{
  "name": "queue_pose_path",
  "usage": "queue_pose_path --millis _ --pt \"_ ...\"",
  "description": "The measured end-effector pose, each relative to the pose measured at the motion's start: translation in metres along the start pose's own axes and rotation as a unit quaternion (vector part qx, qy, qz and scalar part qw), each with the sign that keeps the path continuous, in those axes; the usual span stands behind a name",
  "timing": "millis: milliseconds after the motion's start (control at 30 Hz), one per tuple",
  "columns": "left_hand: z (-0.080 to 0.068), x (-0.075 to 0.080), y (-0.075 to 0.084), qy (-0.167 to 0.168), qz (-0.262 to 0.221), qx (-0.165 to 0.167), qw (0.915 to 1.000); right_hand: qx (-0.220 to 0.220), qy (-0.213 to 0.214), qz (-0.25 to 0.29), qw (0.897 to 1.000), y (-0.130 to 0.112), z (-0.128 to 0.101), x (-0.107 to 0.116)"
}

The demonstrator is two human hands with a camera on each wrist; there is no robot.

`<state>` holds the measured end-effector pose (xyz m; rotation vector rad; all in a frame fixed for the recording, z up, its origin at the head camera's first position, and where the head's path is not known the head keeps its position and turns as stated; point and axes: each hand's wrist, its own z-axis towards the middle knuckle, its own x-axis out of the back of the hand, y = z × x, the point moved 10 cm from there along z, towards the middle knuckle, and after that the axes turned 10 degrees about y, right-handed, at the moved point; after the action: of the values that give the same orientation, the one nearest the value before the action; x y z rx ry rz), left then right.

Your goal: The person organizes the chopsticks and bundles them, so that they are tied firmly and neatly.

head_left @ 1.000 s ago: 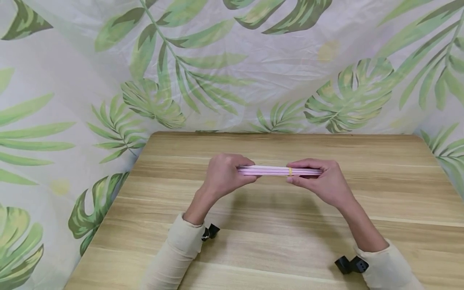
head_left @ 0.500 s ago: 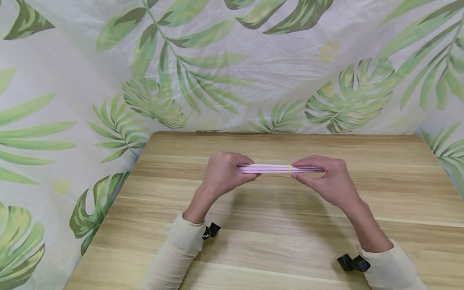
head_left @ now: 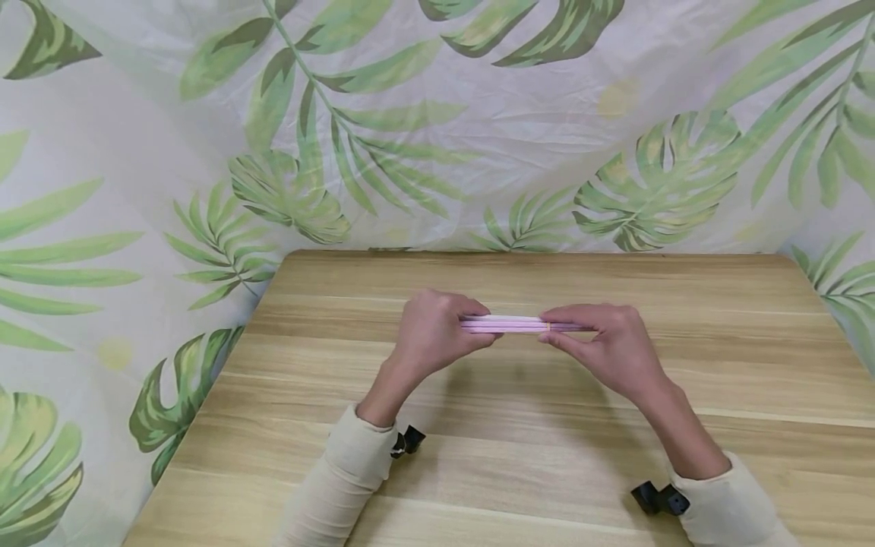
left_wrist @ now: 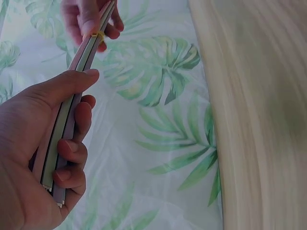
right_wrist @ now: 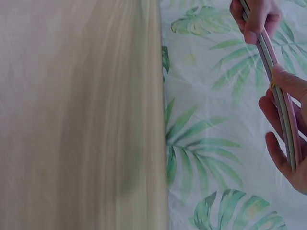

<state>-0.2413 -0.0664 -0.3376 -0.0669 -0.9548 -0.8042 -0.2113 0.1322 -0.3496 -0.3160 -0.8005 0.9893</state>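
A bundle of thin pink strips [head_left: 519, 324] is held level above the wooden table [head_left: 519, 448]. A yellow rubber band [head_left: 548, 326] circles the bundle near its right end. My left hand [head_left: 437, 332] grips the bundle's left end, fingers curled round it; the left wrist view shows the strips [left_wrist: 67, 124] running through that fist [left_wrist: 43, 158]. My right hand [head_left: 608, 346] pinches the bundle at the band [left_wrist: 97, 36], thumb below and fingers on top. In the right wrist view the strips [right_wrist: 280, 100] pass between the right fingers [right_wrist: 285, 103].
The table's bare light wood spreads around and in front of both hands. A leaf-printed cloth [head_left: 437, 121] hangs behind and drapes past the table's left edge [head_left: 205, 395]. Small black camera mounts [head_left: 407, 441] sit at both cream sleeves.
The left hand has slid right along the bundle, closing the gap between the hands. The right hand shifted slightly left with the band; less of the bundle shows between them.
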Motion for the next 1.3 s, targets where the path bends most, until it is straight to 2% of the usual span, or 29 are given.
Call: queue_pose_path --millis 267,467,700,967,1300 --pt "0.0 -0.007 0.009 -0.006 0.015 -0.003 0.9999 0.02 0.003 -0.036 0.999 -0.005 -0.001 -0.005" --pt "0.001 -0.012 0.013 -0.02 0.013 -0.001 0.9997 0.004 -0.043 -0.01 0.999 -0.006 -0.002 -0.012" --pt "0.0 -0.013 0.006 -0.031 -0.005 0.022 0.9993 -0.026 -0.081 -0.017 0.996 0.003 -0.001 -0.001" --pt "-0.001 -0.011 0.002 -0.029 -0.019 0.035 0.9988 0.002 -0.056 -0.013 0.998 0.001 0.0 0.006" --pt "-0.002 -0.011 0.009 -0.013 -0.012 0.022 0.9996 0.021 -0.029 -0.002 0.999 -0.006 -0.002 0.003"
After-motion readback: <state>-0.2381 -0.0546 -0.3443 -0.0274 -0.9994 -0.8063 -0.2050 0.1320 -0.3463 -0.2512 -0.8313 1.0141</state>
